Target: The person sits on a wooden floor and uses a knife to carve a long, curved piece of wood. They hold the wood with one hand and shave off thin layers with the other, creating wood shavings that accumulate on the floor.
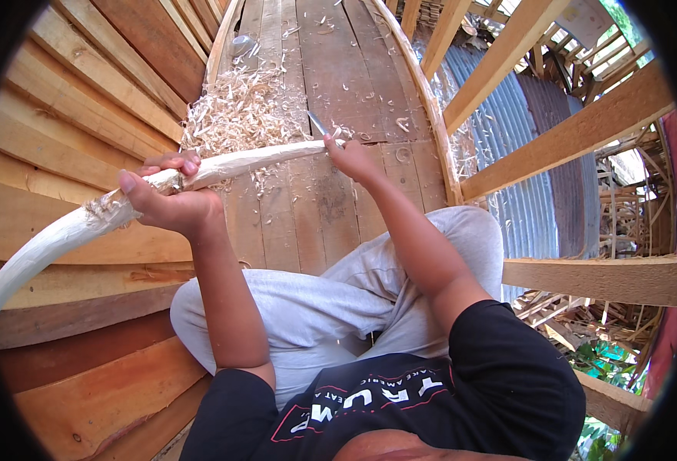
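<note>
A long, pale, peeled wooden pole (255,158) crosses in front of me, bending down toward the far left. My left hand (171,196) is closed around it from below, thumb and fingertips showing, beside a rough, fibrous patch. At the pole's right end my right hand (351,160) is closed on a knife (317,123), whose bare blade points up and to the left, away from me. The blade lies close to the pole's tip; whether it touches the wood I cannot tell. The knife's handle is mostly hidden in the hand.
Wood shavings (242,107) are heaped on the plank floor (338,200) beyond the pole. A plank wall (69,146) rises close on my left. On the right are wooden rails (569,138) with corrugated metal sheets (542,207) below. My crossed legs (323,300) are near.
</note>
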`<state>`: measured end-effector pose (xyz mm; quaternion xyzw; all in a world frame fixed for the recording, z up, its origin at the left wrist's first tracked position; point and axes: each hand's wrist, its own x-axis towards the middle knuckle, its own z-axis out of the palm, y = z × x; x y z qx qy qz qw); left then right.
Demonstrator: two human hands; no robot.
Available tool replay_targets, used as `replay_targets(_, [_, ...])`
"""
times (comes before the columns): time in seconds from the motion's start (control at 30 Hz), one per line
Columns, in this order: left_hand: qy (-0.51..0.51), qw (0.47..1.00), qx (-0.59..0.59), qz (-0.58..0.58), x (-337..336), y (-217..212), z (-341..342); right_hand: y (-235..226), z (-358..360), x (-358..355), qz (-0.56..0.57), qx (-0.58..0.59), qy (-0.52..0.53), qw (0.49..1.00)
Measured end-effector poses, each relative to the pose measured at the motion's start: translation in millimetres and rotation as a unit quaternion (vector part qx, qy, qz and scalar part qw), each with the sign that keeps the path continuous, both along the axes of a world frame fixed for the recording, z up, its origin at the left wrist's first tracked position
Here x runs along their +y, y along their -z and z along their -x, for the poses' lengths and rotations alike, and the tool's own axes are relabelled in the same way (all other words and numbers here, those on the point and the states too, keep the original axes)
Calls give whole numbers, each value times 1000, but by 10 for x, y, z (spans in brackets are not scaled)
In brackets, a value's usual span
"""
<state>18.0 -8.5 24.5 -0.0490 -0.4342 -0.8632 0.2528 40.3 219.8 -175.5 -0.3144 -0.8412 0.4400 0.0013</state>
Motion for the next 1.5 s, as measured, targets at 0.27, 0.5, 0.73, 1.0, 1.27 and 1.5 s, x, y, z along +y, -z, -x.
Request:
replay_targets(0.27, [-14, 1000, -11, -2, -8, 5, 1, -140, 34, 152, 342, -121, 0, 932])
replay_targets(0.5, [-22, 998, -56, -26, 3, -34, 22, -7, 25, 366, 637, -157, -8, 755])
replay_targets(0.73, [-32, 997, -67, -19, -30, 20, 71, -103, -57, 291, 366, -163, -30, 916])
replay_targets(1.0, [-47, 996, -62, -42, 26, -24, 49, 337, -130, 150, -156, -1, -23, 987])
replay_targets(1.27, [-34, 996, -70, -32, -16, -25, 29, 183, -55, 421, 543, -165, -27, 823])
replay_targets(1.5, [-48, 995, -77, -35, 14, -1, 33, -89, -206, 78, 230, -105, 38, 967])
